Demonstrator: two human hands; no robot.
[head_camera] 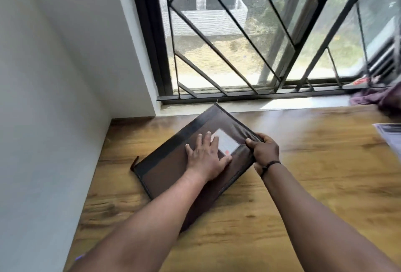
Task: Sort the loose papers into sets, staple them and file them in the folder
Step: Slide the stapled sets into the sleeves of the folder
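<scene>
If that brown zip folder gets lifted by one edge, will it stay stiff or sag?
The folder will probably sag somewhat: its cover looks like soft fabric. It seems thin and flat, so likely light. The left hand pressing flat suggests it may slide on the smooth table.

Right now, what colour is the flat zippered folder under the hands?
Dark brown flat zippered folder, black-edged, with a white label; head view.

no legible text, folder label (pixel 225 141) blurred

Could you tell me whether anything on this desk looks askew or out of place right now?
The dark folder lies skewed on the wooden desk, under the flat left hand and the right hand's grip. Purple cloth is bunched on the window sill. Papers sit at the right edge.
</scene>
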